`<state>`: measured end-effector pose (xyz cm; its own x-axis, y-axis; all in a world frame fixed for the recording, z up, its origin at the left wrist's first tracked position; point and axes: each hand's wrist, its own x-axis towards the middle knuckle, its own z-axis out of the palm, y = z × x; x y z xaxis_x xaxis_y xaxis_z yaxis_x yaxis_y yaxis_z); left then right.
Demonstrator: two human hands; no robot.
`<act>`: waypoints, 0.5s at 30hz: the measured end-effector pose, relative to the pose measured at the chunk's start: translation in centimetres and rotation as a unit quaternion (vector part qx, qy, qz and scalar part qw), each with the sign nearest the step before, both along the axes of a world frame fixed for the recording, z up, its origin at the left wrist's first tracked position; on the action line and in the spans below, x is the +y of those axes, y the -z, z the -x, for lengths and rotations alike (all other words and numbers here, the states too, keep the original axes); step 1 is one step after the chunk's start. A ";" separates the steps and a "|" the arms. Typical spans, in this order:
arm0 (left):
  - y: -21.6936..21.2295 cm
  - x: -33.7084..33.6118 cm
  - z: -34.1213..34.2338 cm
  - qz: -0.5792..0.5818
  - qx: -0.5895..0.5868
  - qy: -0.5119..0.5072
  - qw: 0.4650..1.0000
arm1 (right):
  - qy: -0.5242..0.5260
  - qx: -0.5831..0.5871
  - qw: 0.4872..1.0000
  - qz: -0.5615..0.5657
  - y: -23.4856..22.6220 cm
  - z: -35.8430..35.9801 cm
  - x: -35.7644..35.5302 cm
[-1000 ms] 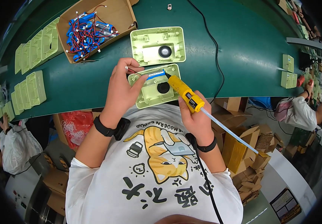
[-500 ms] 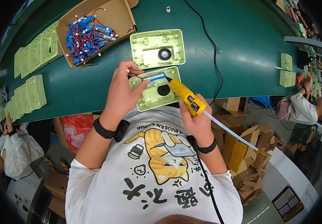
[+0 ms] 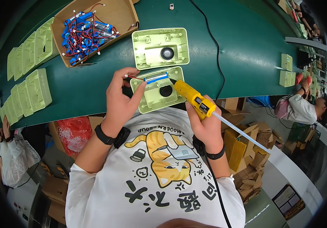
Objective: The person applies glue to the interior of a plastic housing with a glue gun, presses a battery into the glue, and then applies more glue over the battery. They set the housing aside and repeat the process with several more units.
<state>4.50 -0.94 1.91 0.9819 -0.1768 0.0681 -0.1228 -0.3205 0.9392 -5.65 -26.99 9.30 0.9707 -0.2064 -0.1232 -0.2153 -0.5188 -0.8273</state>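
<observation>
Right hand: grip clenched round a yellow glue gun, nozzle aimed up-left at the blue battery cell. Left hand: grip pinching that cell's red leads, forefinger pressing its left end. Cell lies crosswise along the top edge of the near green housing, just left of the nozzle; left hand nearer. Second housing behind; cardboard box of cells up-left; green table

The left hand covers the near left corner of the green housing. The glue gun tip contact is too small to judge. The stacked green shells at the belt's left edge blur, apparently identical.
</observation>
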 end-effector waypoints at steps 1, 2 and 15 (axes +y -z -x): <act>0.1 0.3 0.0 0.012 -0.026 0.003 1.000 | -0.007 -0.007 1.000 -0.005 -0.4 -0.1 0.0; 0.1 0.6 0.1 0.023 -0.050 0.005 0.998 | -0.015 0.003 0.999 -0.029 -0.7 -0.2 0.1; 0.4 0.9 0.0 -0.057 -0.128 0.037 0.989 | -0.122 0.058 0.991 -0.021 -1.6 -3.1 2.9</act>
